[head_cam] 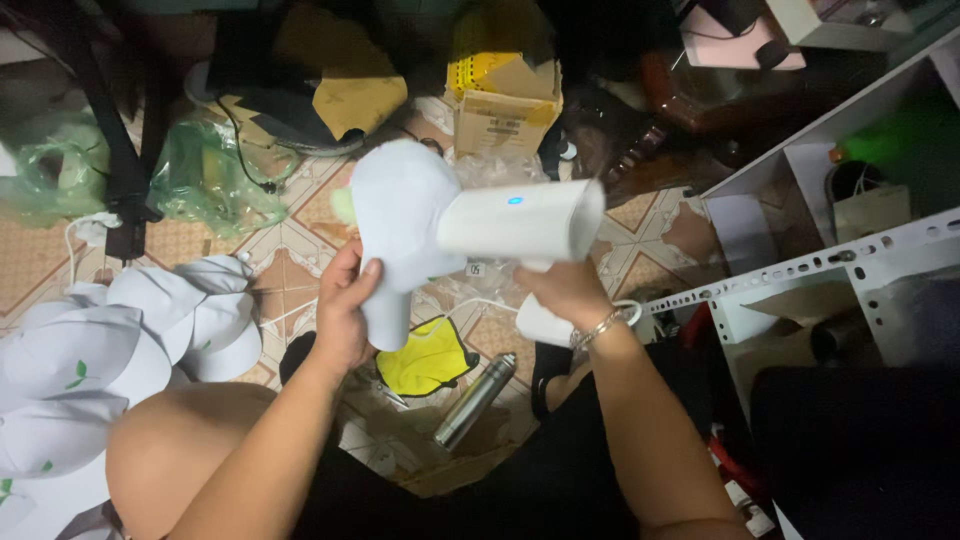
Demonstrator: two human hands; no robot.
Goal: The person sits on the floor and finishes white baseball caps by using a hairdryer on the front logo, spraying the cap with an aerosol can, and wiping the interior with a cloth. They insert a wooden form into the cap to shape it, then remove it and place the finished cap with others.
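My left hand [345, 310] grips a white cap [395, 215] by its brim, holding it up at the middle of the view. My right hand [565, 290], with a bracelet on its wrist, holds the handle of a white handheld device [520, 220] with a small blue light on its barrel. The barrel's front end meets the cap's crown. A white cord [470, 305] runs down from the device.
A pile of white caps [110, 350] lies at the left on the tiled floor. A metal flask [475, 400] and a yellow cloth [425, 360] lie below the hands. Behind stand a cardboard box [505, 105] and green plastic bags [205, 180]. White shelving [830, 260] stands at the right.
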